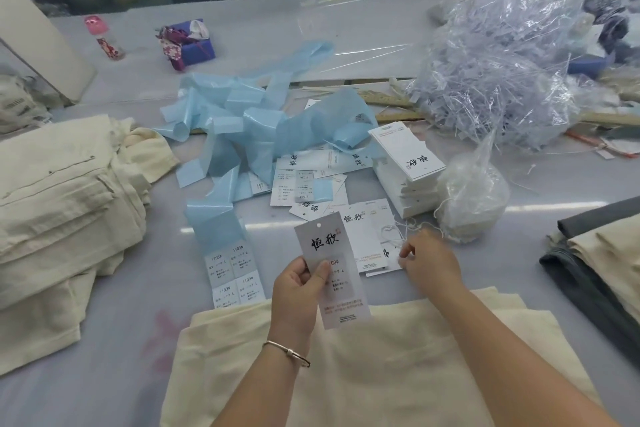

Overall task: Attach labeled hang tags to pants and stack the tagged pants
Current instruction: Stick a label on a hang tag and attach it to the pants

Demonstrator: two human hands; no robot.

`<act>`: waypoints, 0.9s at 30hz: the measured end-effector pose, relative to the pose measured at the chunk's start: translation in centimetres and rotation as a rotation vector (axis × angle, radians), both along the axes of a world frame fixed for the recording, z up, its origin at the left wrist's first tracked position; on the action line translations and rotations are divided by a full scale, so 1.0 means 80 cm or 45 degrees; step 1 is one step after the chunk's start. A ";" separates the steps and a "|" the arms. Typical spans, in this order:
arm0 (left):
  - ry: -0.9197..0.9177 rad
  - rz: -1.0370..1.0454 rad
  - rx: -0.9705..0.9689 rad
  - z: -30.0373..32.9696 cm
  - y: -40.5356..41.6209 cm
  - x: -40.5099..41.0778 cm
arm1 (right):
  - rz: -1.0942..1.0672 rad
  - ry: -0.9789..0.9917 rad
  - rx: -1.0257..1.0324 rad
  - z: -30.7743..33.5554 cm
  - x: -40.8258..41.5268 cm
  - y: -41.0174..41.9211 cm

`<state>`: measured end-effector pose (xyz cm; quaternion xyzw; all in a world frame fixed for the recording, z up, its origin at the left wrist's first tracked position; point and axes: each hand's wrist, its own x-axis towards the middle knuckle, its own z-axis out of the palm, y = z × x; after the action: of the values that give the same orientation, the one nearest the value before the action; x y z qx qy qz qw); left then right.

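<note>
- Your left hand (294,282) pinches a labeled hang tag (330,270) between thumb and curled fingers, holding it upright above the far edge of the cream pants (363,357) spread directly in front of you.
- Your right hand (429,263) rests just right of the hang tag, fingers curled over loose white strings (398,230); whether a string is actually pinched cannot be told.
- Step in hand, by judgement: tag prepared, string being picked up; attachment not yet made.
- Next move calls for threading one string through the punched hole at the top of the hang tag, then fastening it to the pants.
- Spare tags (405,156) stand stacked beyond and right of the hang tag.
- Folded cream pants (59,204) lie piled well to the left of the hang tag.
</note>
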<state>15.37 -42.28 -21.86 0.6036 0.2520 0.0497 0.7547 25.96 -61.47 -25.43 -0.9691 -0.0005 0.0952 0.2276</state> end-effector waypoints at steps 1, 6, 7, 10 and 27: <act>-0.001 -0.006 -0.003 0.002 0.001 0.001 | -0.001 0.005 -0.005 0.000 0.001 0.000; -0.015 -0.055 -0.011 0.013 0.000 0.004 | 0.037 0.021 -0.022 -0.001 0.001 -0.006; -0.019 -0.067 -0.011 0.016 -0.001 0.002 | 0.054 0.011 -0.019 -0.001 0.000 -0.007; -0.029 -0.084 0.001 0.024 -0.003 -0.005 | 0.110 0.013 -0.067 0.002 -0.004 -0.006; 0.210 -0.419 -1.408 0.069 -0.063 -0.053 | -0.198 0.455 2.169 0.127 -0.130 0.003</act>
<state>11.13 -47.35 -16.32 0.1528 0.2012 -0.2545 0.9335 15.58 -61.20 -15.31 -0.4370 0.0304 0.1973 0.8771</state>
